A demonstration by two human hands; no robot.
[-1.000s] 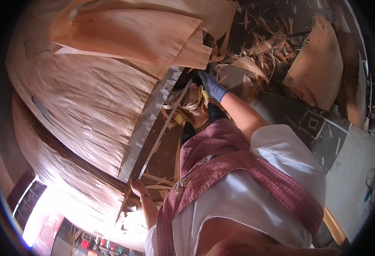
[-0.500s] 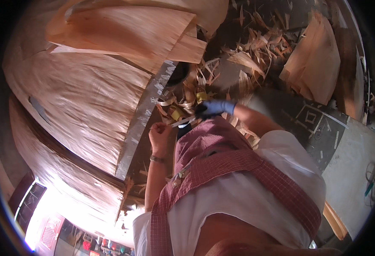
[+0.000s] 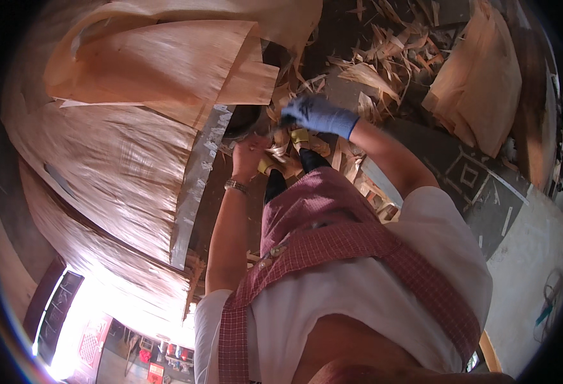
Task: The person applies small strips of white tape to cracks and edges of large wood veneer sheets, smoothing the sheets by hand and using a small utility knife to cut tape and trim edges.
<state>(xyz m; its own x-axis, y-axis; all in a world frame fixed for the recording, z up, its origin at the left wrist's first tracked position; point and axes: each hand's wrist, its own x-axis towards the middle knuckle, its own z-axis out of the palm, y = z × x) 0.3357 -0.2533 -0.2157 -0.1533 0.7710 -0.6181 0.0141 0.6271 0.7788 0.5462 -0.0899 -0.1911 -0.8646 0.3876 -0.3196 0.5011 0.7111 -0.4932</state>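
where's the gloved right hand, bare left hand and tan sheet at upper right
Gloved right hand (image 3: 317, 115), head view: blue part of the glove
Bare left hand (image 3: 248, 155), head view: middle of the hand
Tan sheet (image 3: 479, 80), head view: middle of its surface

Worn on the head, the fisheye camera faces steeply down, close over the red checked cloth apron (image 3: 339, 246) on the wearer's side of the grip, farther from the bare left hand (image 3: 249, 153) and blue-and-black gloved right hand (image 3: 320, 116). Its wide field takes in pale brown wood-veneer sheets (image 3: 118, 157) left of both hands.
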